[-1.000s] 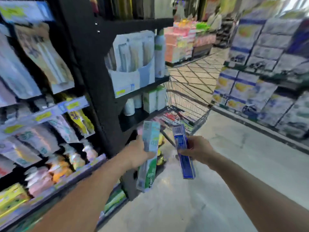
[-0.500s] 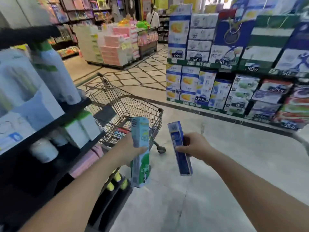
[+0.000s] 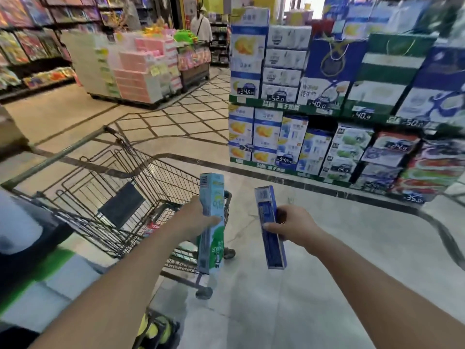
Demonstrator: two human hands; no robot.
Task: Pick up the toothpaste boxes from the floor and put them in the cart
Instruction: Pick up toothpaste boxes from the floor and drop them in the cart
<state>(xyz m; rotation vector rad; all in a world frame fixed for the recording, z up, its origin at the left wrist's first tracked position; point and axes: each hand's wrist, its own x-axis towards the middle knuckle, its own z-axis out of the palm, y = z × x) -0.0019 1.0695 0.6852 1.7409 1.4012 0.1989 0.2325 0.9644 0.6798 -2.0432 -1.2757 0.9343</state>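
Cardboard, thin and printed: two long toothpaste boxes, both off the floor. Left hand (image 3: 198, 220) grips green box (image 3: 210, 222) round its middle, held upright at the near rim of cart (image 3: 161, 172). Right hand (image 3: 292, 226) pinches blue box (image 3: 270, 227) mid-length, thumb on the face, well right of the basket. Likely light, stiff along the length, walls crushable, glossy and a little slick. Mid-length hold balances them; a gentle squeeze should do. Neither is in the cart yet.

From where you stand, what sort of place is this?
Most likely a supermarket aisle: a wire shopping cart, shelves of stacked cartons with price tags, and a pallet display of pink boxes further off.
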